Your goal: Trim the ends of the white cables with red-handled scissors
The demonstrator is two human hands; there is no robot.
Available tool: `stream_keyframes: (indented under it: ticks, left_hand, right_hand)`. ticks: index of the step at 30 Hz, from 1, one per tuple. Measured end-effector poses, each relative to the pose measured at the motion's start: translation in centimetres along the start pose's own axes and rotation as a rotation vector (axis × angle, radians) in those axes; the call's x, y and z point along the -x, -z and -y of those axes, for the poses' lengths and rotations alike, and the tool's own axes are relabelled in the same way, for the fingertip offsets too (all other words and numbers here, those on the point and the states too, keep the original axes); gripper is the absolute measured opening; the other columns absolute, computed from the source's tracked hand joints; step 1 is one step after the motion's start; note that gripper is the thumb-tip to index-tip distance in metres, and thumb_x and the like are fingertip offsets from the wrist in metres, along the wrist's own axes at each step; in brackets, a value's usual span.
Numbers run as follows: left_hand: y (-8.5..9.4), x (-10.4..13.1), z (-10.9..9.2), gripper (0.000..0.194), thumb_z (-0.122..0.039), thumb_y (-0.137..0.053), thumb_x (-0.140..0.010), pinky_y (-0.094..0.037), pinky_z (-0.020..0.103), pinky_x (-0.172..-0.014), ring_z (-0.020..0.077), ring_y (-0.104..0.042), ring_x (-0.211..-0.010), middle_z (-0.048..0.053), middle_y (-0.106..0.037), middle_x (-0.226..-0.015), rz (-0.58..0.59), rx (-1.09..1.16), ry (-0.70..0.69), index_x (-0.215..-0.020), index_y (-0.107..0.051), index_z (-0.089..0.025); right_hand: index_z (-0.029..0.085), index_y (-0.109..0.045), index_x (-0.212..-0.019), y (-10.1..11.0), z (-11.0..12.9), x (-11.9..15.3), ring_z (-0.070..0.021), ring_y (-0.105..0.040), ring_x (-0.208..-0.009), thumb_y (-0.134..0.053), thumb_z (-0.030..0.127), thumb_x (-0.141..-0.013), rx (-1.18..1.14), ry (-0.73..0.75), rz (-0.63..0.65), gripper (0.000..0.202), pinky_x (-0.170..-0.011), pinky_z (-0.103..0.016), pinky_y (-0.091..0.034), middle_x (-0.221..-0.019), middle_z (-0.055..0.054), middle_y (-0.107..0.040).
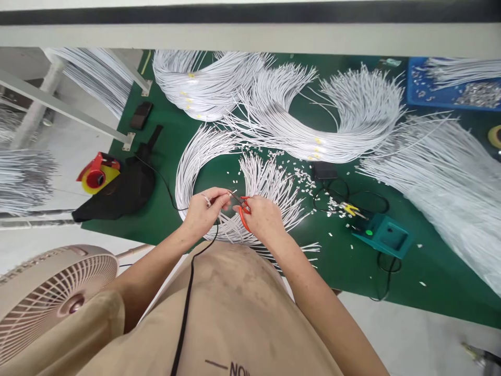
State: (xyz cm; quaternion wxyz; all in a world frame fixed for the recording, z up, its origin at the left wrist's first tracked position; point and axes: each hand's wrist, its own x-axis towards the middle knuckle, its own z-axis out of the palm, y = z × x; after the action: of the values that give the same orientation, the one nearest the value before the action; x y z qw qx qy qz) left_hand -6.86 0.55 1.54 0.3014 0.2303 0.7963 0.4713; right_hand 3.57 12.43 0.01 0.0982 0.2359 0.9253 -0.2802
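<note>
My right hand (265, 218) is closed round the red handles of a pair of scissors (246, 214), whose blades point left toward my other hand. Pinched in the fingers of my left hand (206, 210) is a white wire (234, 193), its end beside the blade tips. I cannot tell whether the blades touch it. Under and around both hands lies a curved bundle of white wires (188, 175), its cut ends (270, 188) fanned out to the right. Small white offcuts (305, 180) are scattered on the green table just beyond.
More wire bundles (313, 137) lie behind, and a blue tray (415, 96) stands at the far right. Yellow-handled cutters (352, 210) and a teal device (385, 235) are on the right. A tape dispenser (97, 175) and black bag (125, 190) lie left, above a fan (66, 292).
</note>
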Motion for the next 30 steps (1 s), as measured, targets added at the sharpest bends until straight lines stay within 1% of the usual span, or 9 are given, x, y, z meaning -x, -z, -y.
stream_keyframes:
  ticks: [3, 9, 15, 18, 20, 22, 24, 26, 30]
  left_hand:
    - [-0.1, 0.1, -0.1, 0.017, -0.031, -0.056, -0.076, -0.043, 0.025, -0.059, 0.0137, -0.055, -0.061, 0.001, -0.061, -0.065, -0.011, -0.025, 0.0, -0.079, -0.064, -0.016]
    - [0.0, 0.3, -0.6, 0.013, -0.03, -0.063, -0.071, -0.04, 0.023, -0.059, 0.0123, -0.053, -0.062, 0.001, -0.063, -0.071, -0.064, -0.086, -0.034, -0.072, -0.065, -0.017]
    - [0.4, -0.2, -0.2, 0.015, -0.029, -0.059, -0.072, -0.038, 0.024, -0.055, 0.0131, -0.052, -0.058, 0.0, -0.06, -0.061, 0.013, -0.002, 0.045, -0.075, -0.065, -0.016]
    - [0.6, -0.3, 0.0, 0.017, -0.031, -0.059, -0.073, -0.04, 0.024, -0.057, 0.0134, -0.053, -0.059, 0.001, -0.061, -0.063, 0.007, 0.004, 0.057, -0.078, -0.065, -0.016]
    - [0.6, -0.2, 0.0, 0.019, -0.032, -0.061, -0.072, -0.041, 0.024, -0.058, 0.0134, -0.054, -0.06, 0.001, -0.062, -0.066, -0.006, -0.002, 0.05, -0.08, -0.065, -0.016]
    - [0.5, -0.1, -0.2, 0.02, -0.033, -0.063, -0.071, -0.041, 0.024, -0.058, 0.0138, -0.054, -0.062, 0.002, -0.064, -0.069, -0.019, -0.009, 0.045, -0.08, -0.066, -0.016]
    - [0.4, 0.0, -0.3, 0.021, -0.034, -0.065, -0.069, -0.041, 0.024, -0.057, 0.0144, -0.055, -0.063, 0.003, -0.064, -0.071, -0.024, -0.016, 0.04, -0.079, -0.066, -0.016]
    - [0.3, 0.1, -0.5, 0.021, -0.034, -0.066, -0.069, -0.041, 0.024, -0.057, 0.0148, -0.055, -0.064, 0.003, -0.065, -0.071, -0.031, -0.028, 0.029, -0.078, -0.067, -0.016]
    - [0.0, 0.3, -0.5, 0.02, -0.036, -0.065, -0.069, -0.041, 0.024, -0.058, 0.0145, -0.055, -0.065, 0.003, -0.064, -0.072, -0.049, -0.06, -0.004, -0.077, -0.066, -0.017]
  right_hand:
    - [0.02, -0.064, -0.08, -0.2, 0.2, 0.1, -0.0196, -0.06, -0.075, -0.042, 0.042, -0.085, -0.003, -0.031, 0.017, 0.031, -0.059, -0.027, -0.038, -0.082, -0.007, -0.064]
    - [0.02, -0.064, -0.08, -0.1, 0.4, 0.1, -0.0215, -0.06, -0.075, -0.043, 0.043, -0.084, 0.025, -0.064, 0.019, 0.032, -0.06, -0.029, -0.039, -0.083, -0.008, -0.064]
    - [0.019, -0.065, -0.075, -0.5, 0.1, -0.1, -0.0195, -0.059, -0.072, -0.045, 0.048, -0.082, -0.059, -0.068, 0.031, 0.036, -0.06, -0.028, -0.039, -0.081, -0.008, -0.064]
    - [0.018, -0.064, -0.068, -0.8, -0.5, -0.3, -0.0164, -0.056, -0.066, -0.051, 0.046, -0.078, -0.283, -0.071, 0.022, 0.032, -0.057, -0.026, -0.037, -0.074, -0.005, -0.062]
    - [0.016, -0.064, -0.07, -0.8, -0.5, -0.5, -0.0138, -0.054, -0.063, -0.053, 0.041, -0.075, -0.562, -0.091, -0.034, 0.028, -0.057, -0.025, -0.038, -0.07, -0.003, -0.061]
    - [0.016, -0.065, -0.077, -0.5, -0.2, -0.7, -0.0123, -0.054, -0.064, -0.054, 0.039, -0.075, -0.881, -0.113, -0.11, 0.026, -0.061, -0.024, -0.04, -0.07, -0.001, -0.061]
    - [0.015, -0.066, -0.081, -0.2, 0.4, -0.9, -0.012, -0.054, -0.066, -0.055, 0.037, -0.073, -1.118, -0.126, -0.15, 0.025, -0.064, -0.024, -0.041, -0.072, -0.001, -0.063]
    - [0.015, -0.067, -0.078, 0.1, 1.0, -1.1, -0.0121, -0.054, -0.067, -0.058, 0.034, -0.07, -1.224, -0.152, -0.165, 0.022, -0.065, -0.025, -0.042, -0.072, -0.001, -0.063]
    - [0.014, -0.067, -0.073, -0.1, 1.4, -1.3, -0.0108, -0.051, -0.06, -0.059, 0.027, -0.066, -1.286, -0.219, -0.175, 0.017, -0.06, -0.023, -0.04, -0.064, 0.0, -0.06]
